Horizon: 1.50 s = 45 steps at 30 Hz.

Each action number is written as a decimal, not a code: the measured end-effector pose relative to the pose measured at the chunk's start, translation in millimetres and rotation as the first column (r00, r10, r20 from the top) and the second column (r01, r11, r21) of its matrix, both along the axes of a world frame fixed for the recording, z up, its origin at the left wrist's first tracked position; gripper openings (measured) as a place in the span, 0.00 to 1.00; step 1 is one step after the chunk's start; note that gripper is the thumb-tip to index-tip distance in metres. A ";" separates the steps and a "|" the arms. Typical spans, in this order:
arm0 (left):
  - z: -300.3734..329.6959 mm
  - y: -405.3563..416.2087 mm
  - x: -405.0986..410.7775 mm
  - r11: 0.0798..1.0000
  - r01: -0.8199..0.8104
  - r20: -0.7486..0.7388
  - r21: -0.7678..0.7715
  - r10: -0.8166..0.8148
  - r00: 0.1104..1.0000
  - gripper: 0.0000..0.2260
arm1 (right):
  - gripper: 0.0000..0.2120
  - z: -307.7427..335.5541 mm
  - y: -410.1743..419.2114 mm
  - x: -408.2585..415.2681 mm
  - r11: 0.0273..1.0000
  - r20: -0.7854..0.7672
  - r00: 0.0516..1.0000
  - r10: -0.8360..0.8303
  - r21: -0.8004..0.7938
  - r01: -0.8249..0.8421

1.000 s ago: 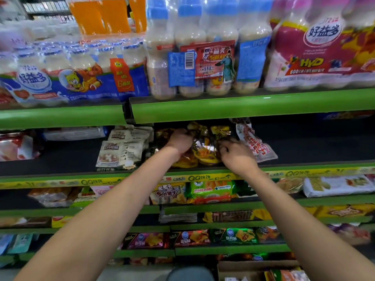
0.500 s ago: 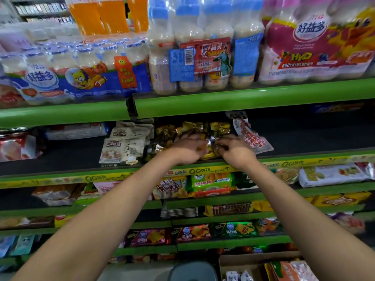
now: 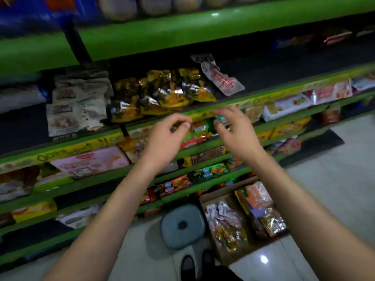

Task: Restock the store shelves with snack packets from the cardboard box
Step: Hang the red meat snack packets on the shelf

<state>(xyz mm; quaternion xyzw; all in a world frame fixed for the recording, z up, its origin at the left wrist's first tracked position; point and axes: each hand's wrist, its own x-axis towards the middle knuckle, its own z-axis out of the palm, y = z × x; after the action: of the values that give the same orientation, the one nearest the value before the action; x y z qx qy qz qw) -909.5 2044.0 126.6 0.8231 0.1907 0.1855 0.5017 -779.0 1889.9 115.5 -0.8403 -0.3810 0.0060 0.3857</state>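
Several shiny gold-and-yellow snack packets point(image 3: 162, 92) lie in a pile on the dark shelf point(image 3: 263, 65) behind a green and yellow front rail. My left hand point(image 3: 164, 136) and my right hand point(image 3: 235, 128) hover in front of and below that pile, apart from it, fingers loosely curled and holding nothing. On the floor at the lower right stands the cardboard box point(image 3: 215, 252), open, with more foil and orange packets point(image 3: 259, 209) inside.
White-grey packets point(image 3: 77, 104) sit left of the gold pile, a red-and-white pouch point(image 3: 223, 80) right of it. Lower green shelves hold pink, green and yellow packs. A grey-blue stool point(image 3: 182, 226) stands on the tiled floor beside the box, by my shoes.
Both hands have let go of the gold packets and drawn back off the shelf. The view has tilted down, so the box and floor now show.
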 end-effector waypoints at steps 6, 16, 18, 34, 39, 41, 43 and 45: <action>-88.2 -53.6 -17.9 0.966 0.140 -0.241 -0.215 -0.192 0.951 0.08 | 0.12 -63.4 -87.3 -39.9 0.978 -0.211 0.974 -0.085 -0.202 0.041; -268.9 -138.8 20.5 0.910 0.066 -0.526 -0.410 -0.295 0.798 0.09 | 0.11 -235.2 -187.1 -18.1 0.888 -0.456 0.835 -0.308 -0.453 0.080; -311.4 -155.5 34.3 0.903 0.006 -0.585 -0.430 -0.284 0.759 0.10 | 0.11 -276.1 -201.9 -7.0 0.871 -0.523 0.778 -0.347 -0.487 0.061; -810.5 -282.0 89.5 0.931 -0.068 -0.897 -0.358 -0.322 0.304 0.12 | 0.15 -753.8 -293.6 35.9 0.684 -0.723 0.571 -0.389 -0.642 -0.347; -910.6 -299.5 102.7 0.954 0.214 -0.936 -0.212 -0.261 0.237 0.24 | 0.15 -851.8 -313.0 41.4 0.663 -0.702 0.483 -0.524 -0.692 -0.286; -939.0 -299.5 109.6 0.937 0.313 -0.954 -0.154 -0.223 0.199 0.31 | 0.14 -879.7 -316.0 39.9 0.684 -0.710 0.444 -0.546 -0.684 -0.252; -956.8 -300.3 114.5 0.921 0.378 -0.976 -0.096 -0.162 0.148 0.36 | 0.13 -896.8 -315.5 37.6 0.696 -0.721 0.416 -0.554 -0.676 -0.243; -967.9 -306.2 117.4 0.931 0.357 -0.979 -0.076 -0.137 0.149 0.37 | 0.14 -907.0 -314.2 36.4 0.706 -0.716 0.367 -0.594 -0.683 -0.189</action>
<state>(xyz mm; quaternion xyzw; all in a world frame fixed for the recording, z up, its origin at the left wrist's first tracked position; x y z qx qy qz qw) -792.0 1737.9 -841.4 0.8118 0.3092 -0.4458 0.2159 -742.6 1575.7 -791.5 -0.8127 0.0431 0.5474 0.1948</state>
